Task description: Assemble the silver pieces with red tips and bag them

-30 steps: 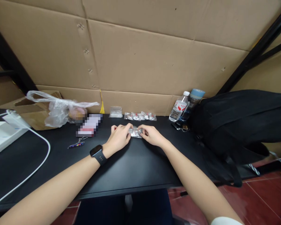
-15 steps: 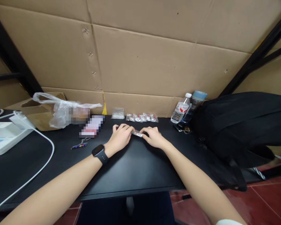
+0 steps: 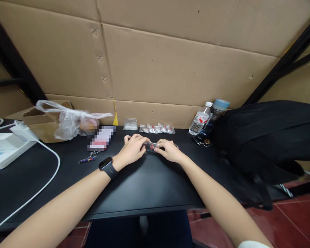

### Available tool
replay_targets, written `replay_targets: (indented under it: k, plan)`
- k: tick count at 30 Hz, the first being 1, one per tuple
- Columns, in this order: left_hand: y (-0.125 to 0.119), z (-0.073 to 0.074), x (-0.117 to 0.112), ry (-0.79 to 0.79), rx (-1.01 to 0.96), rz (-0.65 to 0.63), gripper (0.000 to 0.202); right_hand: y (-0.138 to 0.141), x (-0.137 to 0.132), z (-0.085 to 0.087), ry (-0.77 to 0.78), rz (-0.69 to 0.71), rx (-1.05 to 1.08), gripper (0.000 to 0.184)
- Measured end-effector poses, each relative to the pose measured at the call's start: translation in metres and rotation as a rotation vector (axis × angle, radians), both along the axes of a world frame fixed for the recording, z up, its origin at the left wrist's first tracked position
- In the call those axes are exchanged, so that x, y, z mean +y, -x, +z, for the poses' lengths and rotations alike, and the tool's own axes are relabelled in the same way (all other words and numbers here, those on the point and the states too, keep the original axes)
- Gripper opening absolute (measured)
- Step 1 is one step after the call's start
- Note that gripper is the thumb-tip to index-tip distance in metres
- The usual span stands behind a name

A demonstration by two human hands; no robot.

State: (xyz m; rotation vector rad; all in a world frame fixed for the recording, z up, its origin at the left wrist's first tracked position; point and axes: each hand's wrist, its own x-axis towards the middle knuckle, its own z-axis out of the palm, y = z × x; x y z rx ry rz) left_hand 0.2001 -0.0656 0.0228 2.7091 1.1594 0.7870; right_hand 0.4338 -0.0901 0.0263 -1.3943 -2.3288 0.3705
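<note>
Between my two hands, low over the black table, is a small clear plastic bag (image 3: 152, 146) with a red mark showing on it. My left hand (image 3: 134, 148), with a dark watch on its wrist, grips the bag's left end between curled fingers. At the other end, my right hand (image 3: 168, 150) pinches the bag with thumb and fingers. Behind them lies a row of several small clear packets (image 3: 157, 128) with round silvery items and red marks. To the left of that row sits a stack of clear plastic sleeves (image 3: 130, 124).
A phone (image 3: 102, 137) with a keychain charm (image 3: 88, 159), a knotted plastic bag (image 3: 69, 120) and a white power strip (image 3: 10, 148) lie left. A water bottle (image 3: 199, 120), a blue-lidded bottle (image 3: 220, 105), keys (image 3: 206, 142) and a black backpack (image 3: 263, 137) stand right. Cardboard (image 3: 157, 69) walls the back.
The hands have spread slightly apart, and the plastic bag between them now shows more of its surface, with a red mark visible. The view has shifted a little.
</note>
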Motion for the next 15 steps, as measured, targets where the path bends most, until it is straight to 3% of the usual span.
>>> replay_targets:
  k: [5,10,15]
  plan:
    - [0.0001,-0.0012,0.0008,0.038,-0.007,0.001,0.03,-0.0013,0.001,0.0006,0.017,-0.008,-0.029,0.018]
    - [-0.0013,-0.004,0.0036,0.09,-0.037,0.048,0.028,-0.0061,0.004,-0.0005,-0.031,-0.092,0.087,0.005]
    - [-0.0003,-0.0059,0.0064,0.104,-0.042,0.06,0.032,-0.0083,0.0054,-0.0004,-0.005,-0.103,0.093,0.005]
